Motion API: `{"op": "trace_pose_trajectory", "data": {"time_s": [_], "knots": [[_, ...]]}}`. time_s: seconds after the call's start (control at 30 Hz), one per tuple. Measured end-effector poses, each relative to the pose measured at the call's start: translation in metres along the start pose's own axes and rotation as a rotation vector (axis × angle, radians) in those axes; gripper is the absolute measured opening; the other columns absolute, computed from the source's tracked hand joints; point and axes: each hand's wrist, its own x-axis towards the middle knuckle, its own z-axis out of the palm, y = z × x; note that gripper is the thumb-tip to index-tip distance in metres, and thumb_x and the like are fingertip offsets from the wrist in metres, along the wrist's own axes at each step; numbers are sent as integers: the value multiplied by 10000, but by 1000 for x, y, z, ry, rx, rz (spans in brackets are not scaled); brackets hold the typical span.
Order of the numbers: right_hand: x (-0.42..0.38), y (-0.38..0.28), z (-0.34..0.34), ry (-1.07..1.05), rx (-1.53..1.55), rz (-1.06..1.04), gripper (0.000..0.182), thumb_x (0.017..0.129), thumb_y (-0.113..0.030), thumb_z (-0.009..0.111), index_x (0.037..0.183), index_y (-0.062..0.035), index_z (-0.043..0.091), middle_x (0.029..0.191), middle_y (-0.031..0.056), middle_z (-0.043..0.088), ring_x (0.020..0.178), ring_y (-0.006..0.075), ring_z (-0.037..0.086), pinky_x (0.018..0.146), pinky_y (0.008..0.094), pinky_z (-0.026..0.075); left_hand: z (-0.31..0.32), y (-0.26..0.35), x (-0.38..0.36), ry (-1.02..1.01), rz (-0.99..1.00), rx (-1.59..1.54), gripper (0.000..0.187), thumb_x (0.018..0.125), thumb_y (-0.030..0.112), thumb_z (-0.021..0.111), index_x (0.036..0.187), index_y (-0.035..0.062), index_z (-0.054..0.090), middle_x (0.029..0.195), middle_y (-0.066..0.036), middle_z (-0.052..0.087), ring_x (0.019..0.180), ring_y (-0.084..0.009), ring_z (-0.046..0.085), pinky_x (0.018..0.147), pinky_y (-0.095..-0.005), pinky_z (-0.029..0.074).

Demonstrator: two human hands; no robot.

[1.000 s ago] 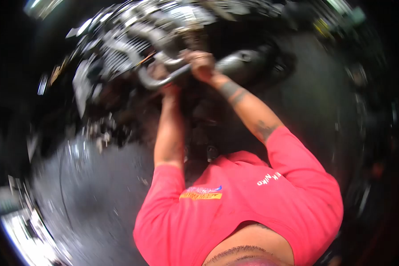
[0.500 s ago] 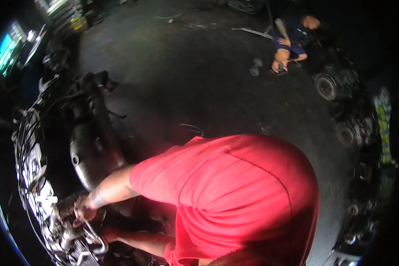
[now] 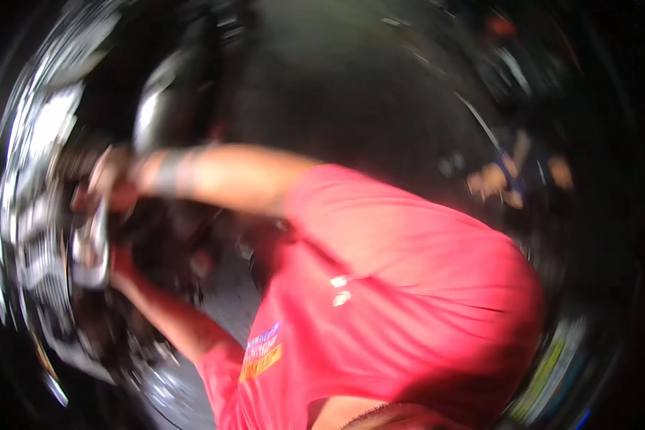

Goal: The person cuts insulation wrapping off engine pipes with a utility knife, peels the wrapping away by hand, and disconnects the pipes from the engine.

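Blur smears much of the view. My right hand (image 3: 112,179), on the arm with a dark band round the wrist, is curled at the engine parts at left. Its fingers look bent round something I cannot make out. Just below it is a bent metal pipe (image 3: 102,240), shiny and close to the fingers. My left hand (image 3: 122,264) reaches in lower down, beside the pipe. Its fingers are smeared and partly hidden, so their state does not show.
Metal engine parts (image 3: 39,265) crowd the left side. A rounded silver housing (image 3: 150,115) stands beyond my right forearm. Another person (image 3: 512,172) sits low at the right, near a thin bar (image 3: 480,118) on the dark floor.
My view has swung, so the engine, hands and seated person all sit differently in the frame. Both hands stay at the same engine parts. The image is now much blurrier.
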Motion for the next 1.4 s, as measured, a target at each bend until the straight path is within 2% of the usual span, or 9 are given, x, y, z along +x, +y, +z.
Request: {"op": "trace_pose_trajectory", "data": {"time_s": [0.13, 0.2, 0.3, 0.4, 0.5, 1.03, 1.27, 1.33, 1.4], "knots": [[1, -51, -10, 25, -693, -233, 165, 813, -160, 532, 902, -130, 669, 843, -33, 680, 749, 153, 643, 670, 253, 527, -13, -1, 3, 51, 11, -44, 216, 804, 223, 585, 848, 16, 627, 875, -79, 639, 770, -170, 604, 742, -315, 475], [11, -43, -15, -118, -934, 285, 403, 894, -407, 488, 914, -56, 686, 937, 88, 680, 883, 216, 646, 754, 322, 498, -14, 2, 9, 91, 31, -86, 217, 803, 224, 590, 848, 15, 627, 874, -78, 639, 766, -167, 605, 737, -311, 477], [6, -91, -9, 12, -503, 345, 352, 898, -326, 495, 860, -22, 668, 724, 166, 644, 653, 343, 614, 634, 396, 467, -13, 7, 6, 135, 17, -176, 219, 800, 226, 598, 849, 14, 626, 872, -75, 639, 761, -161, 605, 728, -306, 481], [4, -87, -10, -66, -579, 332, 769, 918, -618, 243, 972, 33, 648, 861, 138, 662, 868, 218, 610, 824, 319, 430, 17, -23, -13, 207, -392, -640, 294, 804, 236, 627, 982, 3, 598, 890, -61, 641, 812, -159, 602, 762, -312, 471], [3, -84, -12, -32, -543, 403, 741, 897, -627, 305, 963, 25, 651, 919, 218, 648, 940, 341, 605, 852, 357, 432, 22, -48, -8, 147, -535, -557, 276, 820, 232, 622, 938, -17, 609, 834, -51, 641, 794, -149, 593, 751, -313, 464], [12, -75, -11, -76, -611, 78, 403, 878, -350, 525, 991, 21, 635, 844, 144, 662, 800, 199, 629, 740, 286, 457, -44, 34, -28, 318, -714, 136, 188, 775, 185, 639, 758, -2, 626, 660, -123, 624, 606, -199, 578, 607, -308, 450], [14, -58, -25, -69, -547, 296, 298, 925, -182, 500, 1040, 63, 626, 940, 136, 670, 889, 163, 610, 807, 280, 460, -65, 63, -94, 480, -1215, -886, 162, 855, 154, 606, 785, 9, 617, 636, -35, 604, 504, -118, 539, 462, -233, 407], [14, -54, -31, -253, -980, -342, 235, 899, -103, 512, 1038, 45, 633, 942, 156, 668, 889, 209, 635, 800, 296, 480, -76, 65, -108, 510, -1259, -881, 156, 852, 152, 610, 792, 7, 617, 660, -39, 604, 521, -120, 542, 486, -218, 410], [16, -57, -23, -122, -653, 57, 234, 863, -139, 533, 990, 21, 647, 890, 162, 664, 808, 219, 630, 743, 298, 480, -96, 69, -122, 540, -1331, -854, 149, 841, 177, 624, 804, 33, 617, 691, -26, 595, 591, -111, 549, 556, -214, 413]]}}
